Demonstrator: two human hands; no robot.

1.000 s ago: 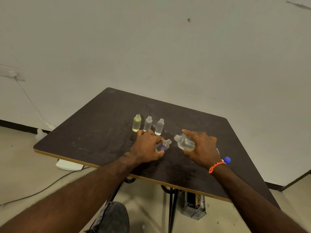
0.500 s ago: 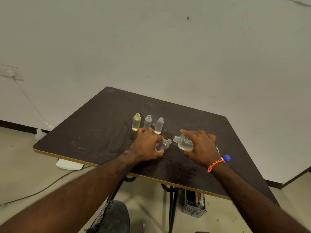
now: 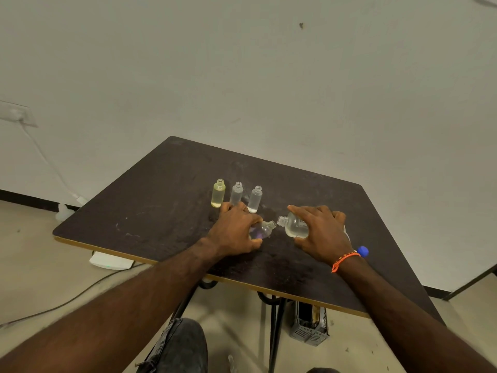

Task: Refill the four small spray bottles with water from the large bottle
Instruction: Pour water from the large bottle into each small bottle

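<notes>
Large bottle (image 3: pixel 295 226) held over the right-centre of the dark table (image 3: pixel 161 200), tipped far over, long axis near level, open neck pointing left. Only neck, shoulder and a patch of clear belly visible; the rest hidden under the right hand (image 3: pixel 321 234), fingers and thumb curled round the body. A little water pooled in the lower side of the bottle.

Just left of that neck, mouth almost meeting mouth, a small purple-tinted bottle (image 3: pixel 262 229), tilted, neck aimed right and slightly up toward the large bottle's opening. Base and most of its body covered by the left hand (image 3: pixel 236 230), fingers wrapped round it. Impossible to tell whether the two rims touch, or whether water is passing between them. Fill level in the tinted bottle not readable.

Behind the left hand, three small bottles upright in a row, necks open, long axes vertical: a yellowish bottle (image 3: pixel 218 193) at left, a clear middle bottle (image 3: pixel 236 193) with its foot hidden behind the knuckles, and a clear right bottle (image 3: pixel 255 199) with a whitish band at the bottom.

Near the right wrist, an orange wristband (image 3: pixel 344 261), and beside it a blue cap (image 3: pixel 362 251) resting on the table, partly cut off by the arm. Below the table edge, a grey basket (image 3: pixel 309 328) on the floor, contents unclear. White wall behind, cable trailing at left.
</notes>
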